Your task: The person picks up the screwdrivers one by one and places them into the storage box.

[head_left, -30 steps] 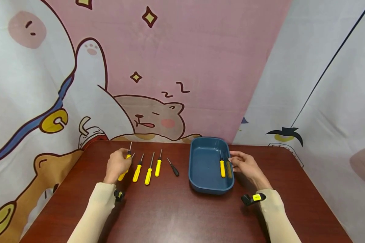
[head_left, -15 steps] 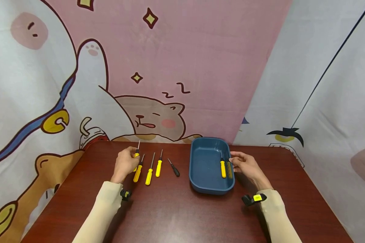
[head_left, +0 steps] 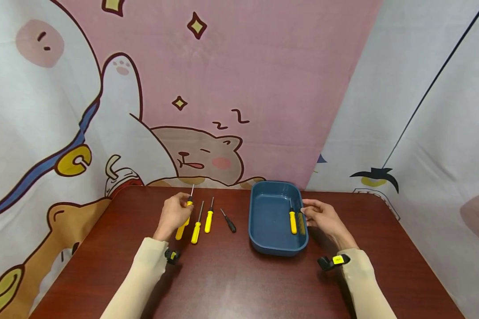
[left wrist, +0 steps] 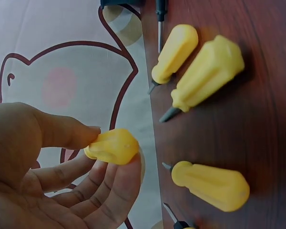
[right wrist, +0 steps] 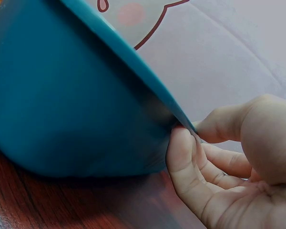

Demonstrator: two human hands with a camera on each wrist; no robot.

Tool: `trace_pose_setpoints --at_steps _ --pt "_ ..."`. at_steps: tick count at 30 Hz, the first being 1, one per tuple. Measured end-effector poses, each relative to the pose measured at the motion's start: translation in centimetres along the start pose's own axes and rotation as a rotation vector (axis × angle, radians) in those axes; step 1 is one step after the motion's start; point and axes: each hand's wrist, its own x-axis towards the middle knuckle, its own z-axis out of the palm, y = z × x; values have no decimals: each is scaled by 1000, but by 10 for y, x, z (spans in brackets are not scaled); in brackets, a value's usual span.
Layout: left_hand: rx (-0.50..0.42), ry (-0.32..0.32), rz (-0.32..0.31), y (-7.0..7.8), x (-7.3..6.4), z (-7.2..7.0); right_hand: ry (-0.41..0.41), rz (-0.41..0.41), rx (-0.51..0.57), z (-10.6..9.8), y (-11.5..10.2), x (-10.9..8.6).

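Screwdrivers [head_left: 196, 231] pair smooth plastic handles [left wrist: 209, 74] with metal shafts [head_left: 200, 210]. The tray [head_left: 269, 221] is smooth plastic, the tabletop [head_left: 231, 283] glossy wood-grained, the backdrop [head_left: 283, 88] matt cloth.

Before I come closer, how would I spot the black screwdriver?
On the reddish-brown table, find the blue tray. Just left of it lies a small screwdriver; its handle is black and its tip leans left, unlike the neighbouring yellow-handled screwdrivers.

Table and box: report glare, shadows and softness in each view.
Head: pale sheen on the table, dark shadow beside the right sleeve; left wrist: dark shadow just right of the upper-right yellow screwdriver, its surface detail soft; right wrist: box wall soft in detail, dark shadow along its base.
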Motion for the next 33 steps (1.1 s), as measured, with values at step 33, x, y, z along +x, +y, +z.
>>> trace_pose_setpoints --at_steps 33 --pt "-102 -55 67 38 -11 30 5 -4 -8 0 0 0"
